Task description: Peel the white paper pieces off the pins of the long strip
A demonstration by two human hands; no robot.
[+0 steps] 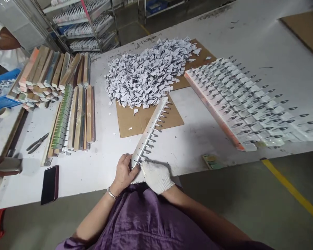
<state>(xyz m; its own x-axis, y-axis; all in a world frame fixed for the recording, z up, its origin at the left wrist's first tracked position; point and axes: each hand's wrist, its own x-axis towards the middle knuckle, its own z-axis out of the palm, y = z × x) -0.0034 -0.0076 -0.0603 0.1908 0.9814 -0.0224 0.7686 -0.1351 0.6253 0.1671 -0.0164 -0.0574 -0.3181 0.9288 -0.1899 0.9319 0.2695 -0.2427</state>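
Observation:
A long whitish bar (149,133) with a row of small dark pointed pieces along its right side lies slanted from the table's front edge to the cardboard (131,125). My bare left hand (124,172) is closed round the bar's near end. On my right hand (157,176) is a white glove; its fingers are pinched together at the bar's near end, beside the lowest pieces, and what they hold is too small to name. Beyond the bar a heap of small white-grey chips (146,73) covers much of the cardboard.
Several bars with pointed pieces (224,100) lie at the right. Stacked wooden bars (79,114), pliers (38,143), a phone (49,185) and a blue crate (5,97) are at the left. Another person's arm (5,41) shows at the upper left, near a rack (94,29).

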